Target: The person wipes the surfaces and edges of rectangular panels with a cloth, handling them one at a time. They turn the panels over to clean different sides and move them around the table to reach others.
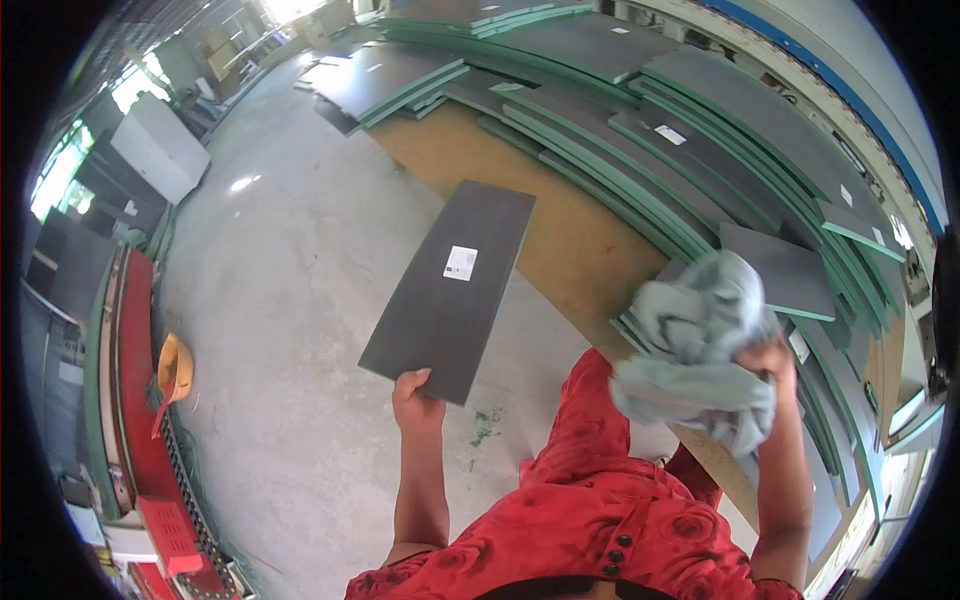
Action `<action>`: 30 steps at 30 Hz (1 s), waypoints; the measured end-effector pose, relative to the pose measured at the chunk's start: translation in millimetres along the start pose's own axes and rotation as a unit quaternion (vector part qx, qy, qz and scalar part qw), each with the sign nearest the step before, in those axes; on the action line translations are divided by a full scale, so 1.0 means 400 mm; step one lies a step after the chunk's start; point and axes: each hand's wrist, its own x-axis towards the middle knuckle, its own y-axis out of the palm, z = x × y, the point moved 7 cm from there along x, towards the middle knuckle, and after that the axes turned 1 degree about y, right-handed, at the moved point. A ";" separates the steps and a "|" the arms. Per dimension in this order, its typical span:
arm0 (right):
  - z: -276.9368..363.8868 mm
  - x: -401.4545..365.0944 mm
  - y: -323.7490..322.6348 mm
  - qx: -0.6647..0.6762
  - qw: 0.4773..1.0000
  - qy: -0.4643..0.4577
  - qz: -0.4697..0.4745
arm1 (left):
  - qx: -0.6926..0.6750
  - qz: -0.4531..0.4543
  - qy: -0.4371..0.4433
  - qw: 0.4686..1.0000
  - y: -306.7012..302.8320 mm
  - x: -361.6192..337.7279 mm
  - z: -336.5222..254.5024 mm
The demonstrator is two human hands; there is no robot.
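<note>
My left hand (415,392) grips the near edge of a long dark grey board (450,285) with a white label, holding it out flat above the concrete floor. My right hand (768,362) is closed on a bunched grey-green cloth (700,345), raised at the right, apart from the board. Red patterned clothing shows below my arms.
Stacks of dark boards with green edges (640,140) lie fanned over a brown sheet (560,230) on the right and far side. A red machine (140,400) with an orange cap (175,370) stands at the left. Grey cabinets (160,145) are at the far left.
</note>
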 end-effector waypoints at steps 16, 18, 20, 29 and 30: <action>-0.196 -0.235 0.944 -0.287 0.677 -0.491 0.468 | 0.044 -0.087 0.073 0.993 -0.070 -0.368 -0.192; -0.219 -0.141 0.950 -0.290 0.717 -0.498 0.393 | 0.029 -0.084 0.041 0.995 -0.136 -0.413 -0.225; -0.257 -0.011 0.942 -0.300 0.769 -0.470 0.313 | 0.014 -0.078 0.012 0.997 -0.170 -0.457 -0.244; -0.519 0.354 0.651 -0.434 0.897 -0.029 0.076 | 0.018 -0.179 0.062 0.982 -0.239 -0.574 -0.319; -0.522 0.344 0.656 -0.437 0.896 -0.026 0.079 | 0.016 -0.183 0.061 0.981 -0.254 -0.575 -0.313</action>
